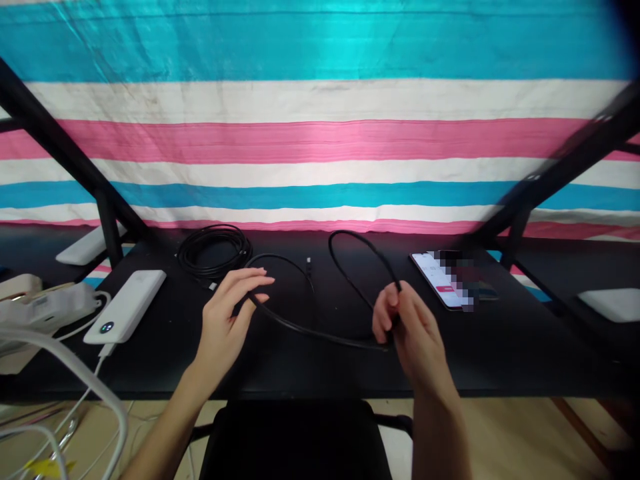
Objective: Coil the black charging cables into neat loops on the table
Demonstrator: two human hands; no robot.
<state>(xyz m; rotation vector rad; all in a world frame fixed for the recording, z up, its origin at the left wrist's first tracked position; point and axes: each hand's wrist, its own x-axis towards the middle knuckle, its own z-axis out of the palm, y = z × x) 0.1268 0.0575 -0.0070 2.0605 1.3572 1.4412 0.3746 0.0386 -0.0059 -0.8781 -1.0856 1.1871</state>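
A length of black cable runs across the desk between my two hands. My left hand has it lightly between the thumb and the outstretched fingers. Closed around the cable, my right hand has a loop rising beyond its fingers and leaning toward the back of the desk. One stretch of the cable curves from my left hand to a thin tail lying near the middle. Behind my left hand lies a coiled black cable, with a plug near it. A small connector rests between the hands at the back.
On the left are a white power bank with a lit display and a white cord, and a power strip. A phone with a lit screen lies right. Black slanted frame bars flank the desk; a striped sheet hangs behind.
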